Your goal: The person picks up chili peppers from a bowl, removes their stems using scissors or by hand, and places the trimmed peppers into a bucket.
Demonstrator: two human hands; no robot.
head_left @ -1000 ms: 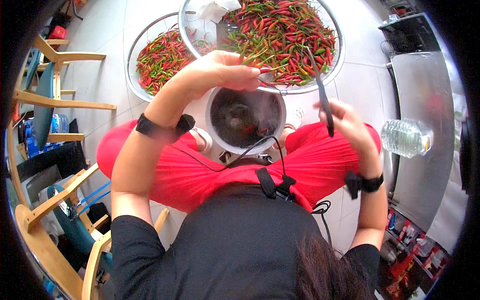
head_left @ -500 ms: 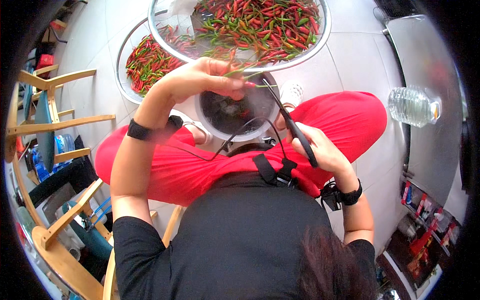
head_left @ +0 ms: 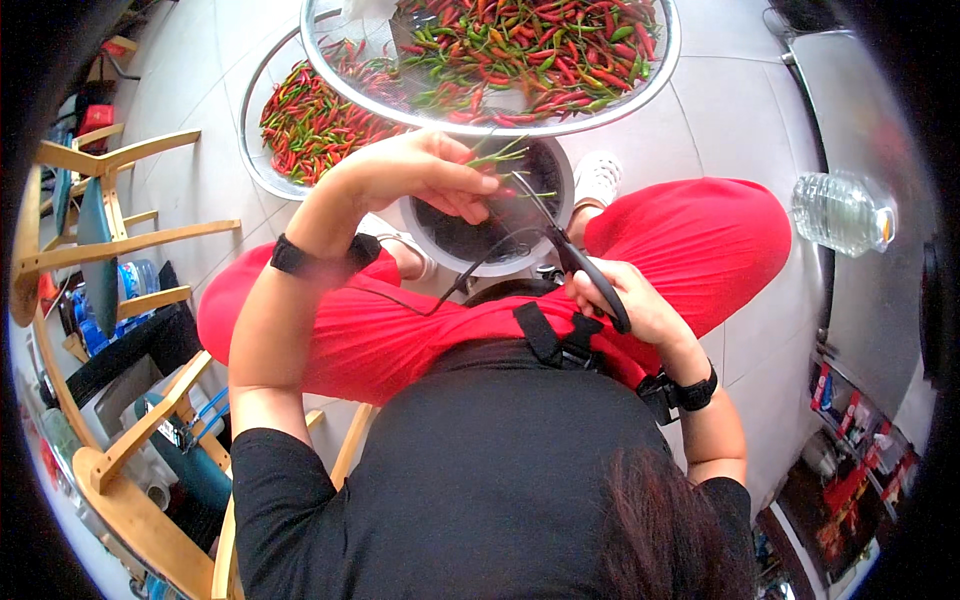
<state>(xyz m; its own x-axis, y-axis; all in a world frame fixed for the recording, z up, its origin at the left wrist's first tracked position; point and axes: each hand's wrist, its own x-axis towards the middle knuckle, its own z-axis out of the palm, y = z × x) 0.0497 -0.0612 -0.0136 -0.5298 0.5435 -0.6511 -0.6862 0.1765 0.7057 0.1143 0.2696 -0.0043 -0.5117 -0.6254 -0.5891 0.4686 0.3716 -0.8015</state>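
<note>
My left hand (head_left: 440, 178) is closed, fingers pinched on a few chili peppers whose thin green stems (head_left: 505, 157) stick out to the right. In my right hand (head_left: 635, 305) is a pair of black-handled scissors (head_left: 568, 248), its blades pointing up and left toward those stems. Whether the blades touch a stem I cannot tell. Below both hands, between my feet, stands a round bucket (head_left: 500, 268) with a pale rim and a dark inside; its contents are unclear.
Beyond the bucket, a large round mesh sieve (head_left: 673, 60) holds many red and green chilies (head_left: 575, 50). A second sieve (head_left: 246, 135) with chilies sits partly under it. Wooden chairs (head_left: 130, 250) stand left. At right, a clear water bottle (head_left: 842, 213) rests on a grey surface.
My left hand has shifted slightly down and right, its fingers lower over the bucket. A red chili end visible at the fingertips before no longer shows. The scissors have tilted slightly.
</note>
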